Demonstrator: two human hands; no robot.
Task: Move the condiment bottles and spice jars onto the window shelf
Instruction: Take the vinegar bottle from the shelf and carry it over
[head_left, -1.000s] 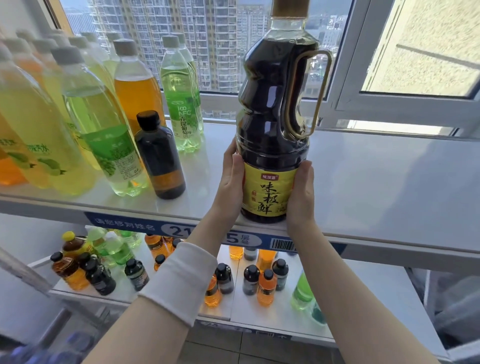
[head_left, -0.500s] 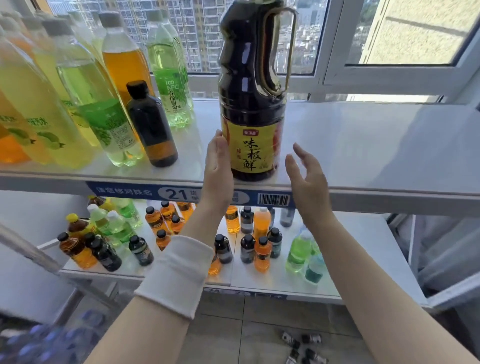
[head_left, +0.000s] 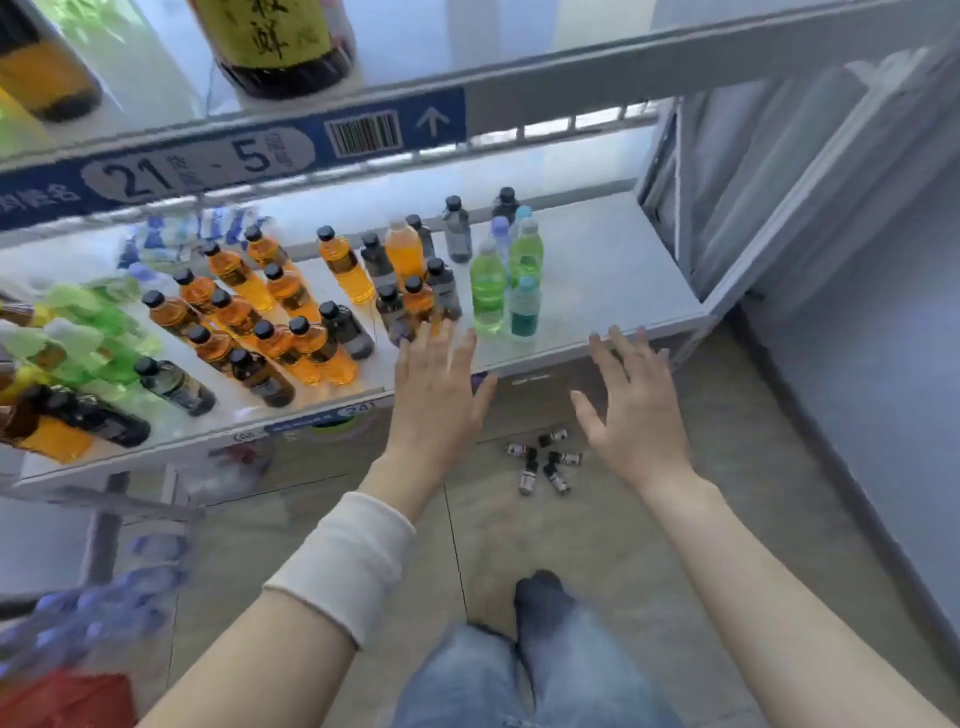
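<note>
The window shelf (head_left: 649, 62) is running across the top of the frame, its front edge carrying a blue label strip (head_left: 234, 156) marked "21 - 5" with a barcode and an arrow. Below it, the lower shelf (head_left: 597, 270) is holding a crowd of small bottles: orange ones with black caps (head_left: 291, 296) toward the left, dark grey ones in the middle, green ones (head_left: 487, 291) to the right. The large dark soy sauce bottle (head_left: 280, 47) with its yellow label is standing upright on the window shelf, only its lower part showing. Both hands are hanging in front of the lower shelf's front edge with nothing in them: the left hand (head_left: 436, 400), a white cuff (head_left: 343, 561) on its forearm, and the right hand (head_left: 634, 415) are spreading their fingers wide. A handful of tiny dark vials (head_left: 545, 462) is lying scattered on the tiled floor (head_left: 597, 545) between the hands.
</note>
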